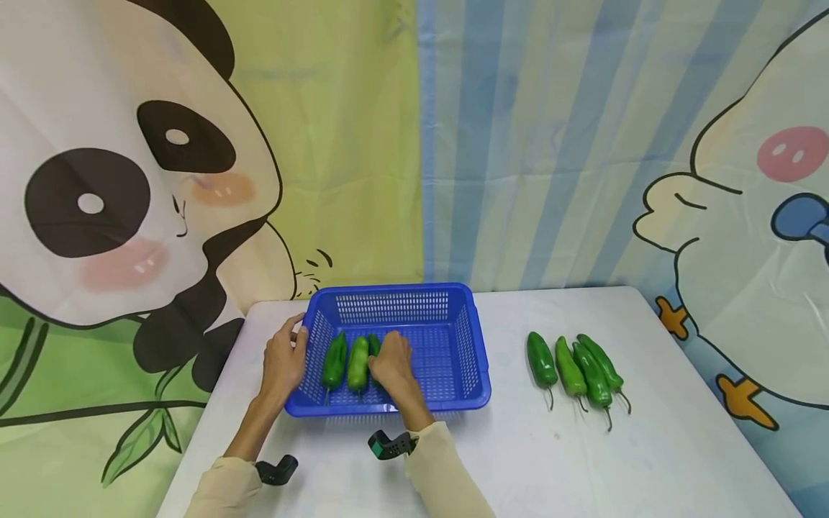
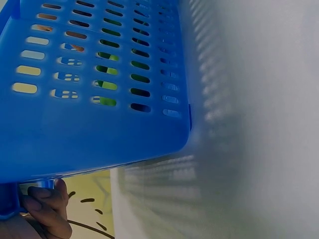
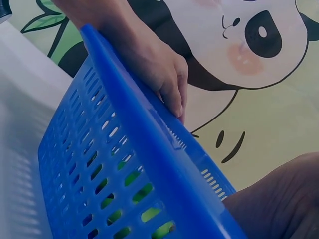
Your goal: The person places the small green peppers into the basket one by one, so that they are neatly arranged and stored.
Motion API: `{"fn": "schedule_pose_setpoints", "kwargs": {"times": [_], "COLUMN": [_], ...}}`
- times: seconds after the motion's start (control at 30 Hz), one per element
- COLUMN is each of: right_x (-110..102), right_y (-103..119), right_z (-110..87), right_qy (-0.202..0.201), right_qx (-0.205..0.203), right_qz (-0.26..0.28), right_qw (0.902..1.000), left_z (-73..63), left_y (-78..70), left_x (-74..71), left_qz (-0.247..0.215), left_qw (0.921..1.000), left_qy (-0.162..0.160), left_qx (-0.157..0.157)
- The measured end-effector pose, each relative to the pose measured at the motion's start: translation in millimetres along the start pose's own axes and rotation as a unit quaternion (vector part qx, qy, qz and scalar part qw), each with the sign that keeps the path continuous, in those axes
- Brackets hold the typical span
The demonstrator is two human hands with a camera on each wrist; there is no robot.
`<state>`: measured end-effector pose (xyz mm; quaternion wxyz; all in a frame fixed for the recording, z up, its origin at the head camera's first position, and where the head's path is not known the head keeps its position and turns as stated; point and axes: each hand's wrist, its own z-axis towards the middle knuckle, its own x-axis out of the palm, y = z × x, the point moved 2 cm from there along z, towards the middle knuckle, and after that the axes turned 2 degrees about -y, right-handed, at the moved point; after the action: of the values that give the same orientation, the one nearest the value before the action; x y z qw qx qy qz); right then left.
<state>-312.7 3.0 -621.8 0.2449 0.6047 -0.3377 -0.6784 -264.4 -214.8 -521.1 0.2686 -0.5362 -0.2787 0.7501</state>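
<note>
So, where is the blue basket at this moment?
In the head view, the blue basket stands on the white table, left of the four loose green peppers; the left hand is at its left rim.

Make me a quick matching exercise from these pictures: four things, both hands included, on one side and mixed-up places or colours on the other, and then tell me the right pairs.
Things:
1 Left hand
2 Right hand
3 Basket
4 Group of four peppers

Places or colours:
A Blue
B On the table, to the right of the basket
C At the basket's left rim
D Inside the basket, at a green pepper

Right pairs: 1-C, 2-D, 3-A, 4-B
</note>
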Motion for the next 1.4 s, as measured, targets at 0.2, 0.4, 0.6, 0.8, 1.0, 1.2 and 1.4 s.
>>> {"fn": "schedule_pose_setpoints", "kwargs": {"times": [0.2, 0.4, 0.6, 0.8, 1.0, 1.2, 1.4], "right_x": [-41, -90, -110, -131, -152, -176, -196], "right_y": [34, 73, 74, 72, 74, 73, 60], "right_z": [-29.6, -64.2, -67.3, -66.8, -68.0, -74.1, -75.5], "right_qy": [-0.016, 0.001, -0.033, -0.052, -0.048, -0.061, -0.081], "right_qx": [-0.002, 0.021, 0.014, -0.006, -0.003, -0.035, -0.028], "right_qz": [0.008, 0.005, 0.000, 0.022, 0.038, 0.091, 0.125], "right_qw": [0.9998, 0.9998, 0.9994, 0.9984, 0.9981, 0.9933, 0.9885], "left_z": [-0.1, -1.1, 0.0, 0.8, 0.2, -0.7, -0.4], "left_y": [-2.3, 0.6, 1.6, 1.2, 0.7, -0.5, -0.7], "left_x": [-0.9, 0.5, 2.9, 2.7, 2.1, -0.3, -0.7], "left_qz": [0.000, 0.005, 0.001, 0.003, 0.002, 0.000, 0.001], "left_qw": [1.0000, 1.0000, 1.0000, 1.0000, 1.0000, 1.0000, 1.0000], "left_qy": [0.000, 0.004, 0.005, -0.004, 0.000, 0.004, 0.005], "left_qx": [0.001, -0.005, -0.002, 0.003, -0.003, -0.004, -0.004]}}
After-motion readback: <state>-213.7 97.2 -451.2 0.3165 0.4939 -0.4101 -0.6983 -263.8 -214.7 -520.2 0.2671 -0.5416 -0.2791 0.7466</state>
